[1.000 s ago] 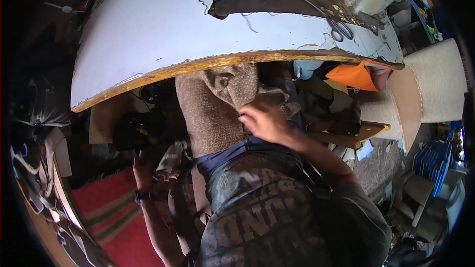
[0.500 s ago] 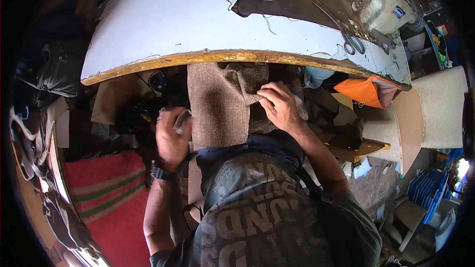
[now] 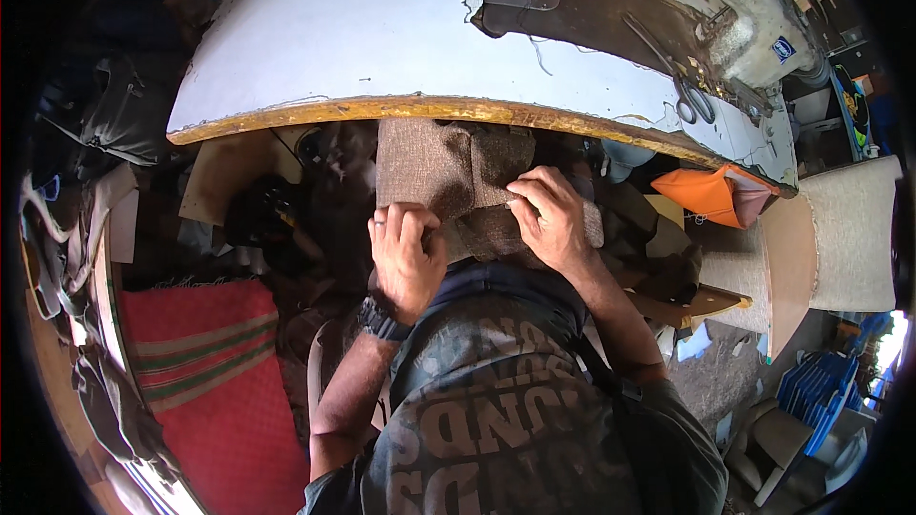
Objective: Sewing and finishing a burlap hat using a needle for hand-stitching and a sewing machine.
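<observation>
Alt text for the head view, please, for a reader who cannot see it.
Both bare hands, left hand and right hand, press on a folded piece of coarse brown woven fabric in the person's lap, just below the yellowed edge of a white worktable. Metal scissors lie on the table to the right.
</observation>
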